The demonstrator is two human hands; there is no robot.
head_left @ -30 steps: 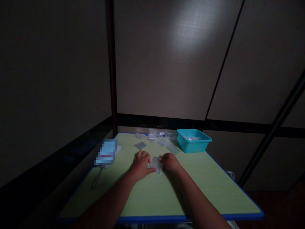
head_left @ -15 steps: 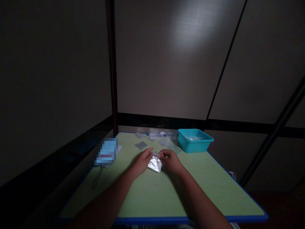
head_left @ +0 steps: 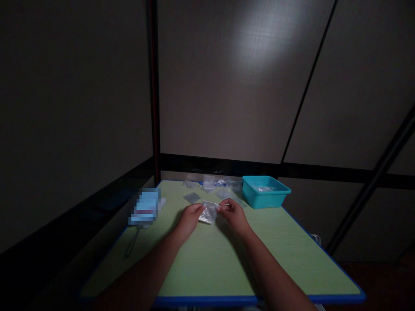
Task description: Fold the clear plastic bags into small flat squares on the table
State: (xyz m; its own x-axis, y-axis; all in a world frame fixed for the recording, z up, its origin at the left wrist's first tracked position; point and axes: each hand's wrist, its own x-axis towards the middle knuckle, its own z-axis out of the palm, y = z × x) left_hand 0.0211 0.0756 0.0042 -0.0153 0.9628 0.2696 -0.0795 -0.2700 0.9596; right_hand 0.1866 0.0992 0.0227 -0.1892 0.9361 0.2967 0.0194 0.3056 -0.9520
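Observation:
A small clear plastic bag (head_left: 209,213) with a silvery shine is held over the middle of the green table (head_left: 207,268). My left hand (head_left: 192,217) pinches its left edge between thumb and fingers. On the other side, my right hand (head_left: 231,212) is closed on the bag's upper right corner, with a thin pale strip showing by its fingers. Just beyond the hands lies a flat grey square packet (head_left: 192,198). Several clear plastic bags (head_left: 223,193) are spread near the table's back edge.
At the back right stands a turquoise basin (head_left: 266,198) with clear plastic inside. A pixelated light-blue object (head_left: 145,206) with a cord loop (head_left: 132,242) is at the left edge. Dark wall panels (head_left: 220,95) rise behind the table.
The bag has been raised and flattened out between my hands, its lower edge now farther from me. My left fingers have drawn in closer to the thumb.

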